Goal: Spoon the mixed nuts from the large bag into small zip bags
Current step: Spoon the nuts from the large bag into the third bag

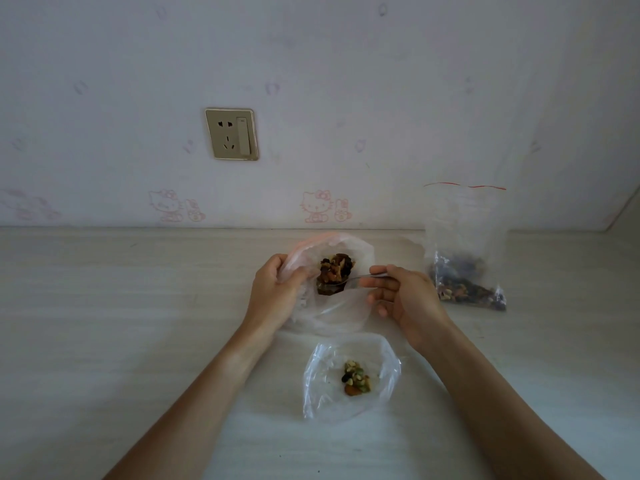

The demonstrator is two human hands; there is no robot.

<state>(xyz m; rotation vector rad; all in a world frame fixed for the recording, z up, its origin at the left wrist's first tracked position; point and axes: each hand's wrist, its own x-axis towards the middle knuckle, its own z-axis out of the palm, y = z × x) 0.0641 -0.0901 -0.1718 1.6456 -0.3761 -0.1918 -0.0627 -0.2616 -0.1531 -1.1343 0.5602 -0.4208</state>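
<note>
The large bag point(332, 282) is being held open at its rim by the gripping left hand point(273, 292) so the spoon point(349, 282), pinched by the right hand point(401, 296), is being loaded with nuts point(334, 268) just beyond the small zip bag point(349, 375).

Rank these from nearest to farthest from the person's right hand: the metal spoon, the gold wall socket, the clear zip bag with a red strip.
1. Metal spoon, held in the right hand.
2. Clear zip bag with a red strip, standing to its right.
3. Gold wall socket, up on the wall, left.
</note>
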